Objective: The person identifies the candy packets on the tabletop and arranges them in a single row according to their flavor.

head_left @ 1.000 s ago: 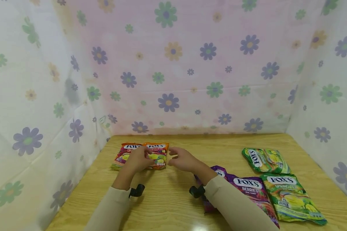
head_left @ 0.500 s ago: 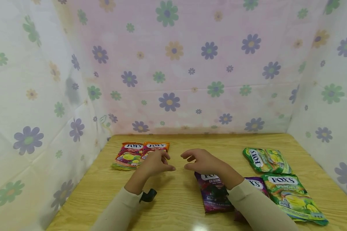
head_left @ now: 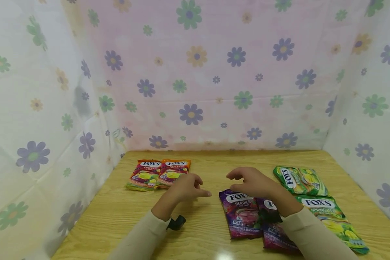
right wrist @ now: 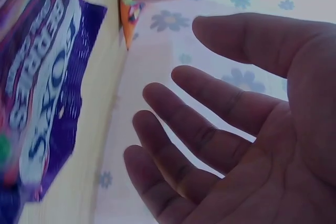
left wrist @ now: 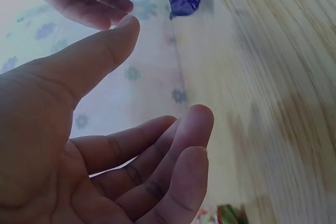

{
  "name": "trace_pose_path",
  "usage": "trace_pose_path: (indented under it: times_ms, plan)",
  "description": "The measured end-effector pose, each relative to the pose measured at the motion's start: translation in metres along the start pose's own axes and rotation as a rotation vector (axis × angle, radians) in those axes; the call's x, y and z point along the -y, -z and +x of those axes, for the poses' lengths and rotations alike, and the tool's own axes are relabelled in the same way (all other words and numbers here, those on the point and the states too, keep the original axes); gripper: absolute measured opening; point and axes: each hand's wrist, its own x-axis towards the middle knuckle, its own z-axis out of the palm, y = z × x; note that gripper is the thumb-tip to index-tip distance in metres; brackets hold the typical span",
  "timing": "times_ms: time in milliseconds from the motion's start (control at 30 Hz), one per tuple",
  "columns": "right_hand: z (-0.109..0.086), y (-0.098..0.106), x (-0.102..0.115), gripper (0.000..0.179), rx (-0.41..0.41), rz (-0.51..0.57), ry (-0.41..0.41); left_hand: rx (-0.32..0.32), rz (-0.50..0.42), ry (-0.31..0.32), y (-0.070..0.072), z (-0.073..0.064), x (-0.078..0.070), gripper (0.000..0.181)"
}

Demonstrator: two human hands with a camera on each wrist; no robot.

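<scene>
My left hand [head_left: 186,189] hovers over the table, just in front of two red-and-orange candy bags [head_left: 145,176] lying side by side at the back left. Its fingers are bent a little and hold nothing. Above the purple berries candy bags [head_left: 242,216] is my right hand [head_left: 258,186], also without anything in it. In the right wrist view its fingers [right wrist: 184,129] are relaxed and spread, with a purple bag [right wrist: 44,87] beside them. The right forearm covers part of the second purple bag [head_left: 276,234].
Two green candy bags lie on the right: one turned sideways [head_left: 300,180] at the back, another [head_left: 331,224] nearer the front, partly behind the right sleeve. The wooden table [head_left: 208,224] is bounded by flowered cloth [head_left: 214,90] at the back and sides.
Both hands have moved right, away from the red-and-orange bags and toward the purple ones. Those red-and-orange bags are now mostly uncovered, and the right forearm covers more of the green bag.
</scene>
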Motion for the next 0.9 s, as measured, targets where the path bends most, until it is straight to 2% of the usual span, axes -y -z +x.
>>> trace_pose_path:
  times_ms: [233,533,767,900]
  plan:
    - [-0.011,0.012,-0.013,0.044,0.012,-0.035,-0.028,0.029,0.045,-0.054,-0.008,0.005,-0.015,0.062]
    - [-0.018,0.023,-0.029,0.052,0.083,-0.025,-0.083,0.054,0.025,-0.038,-0.02,0.013,-0.023,0.064]
    - [-0.024,0.029,-0.045,0.055,0.148,-0.017,-0.128,0.077,-0.023,-0.008,-0.031,0.017,-0.021,0.064]
    - [-0.023,0.029,-0.048,0.055,0.173,0.001,-0.167,0.083,-0.032,-0.003,-0.035,0.018,-0.02,0.056]
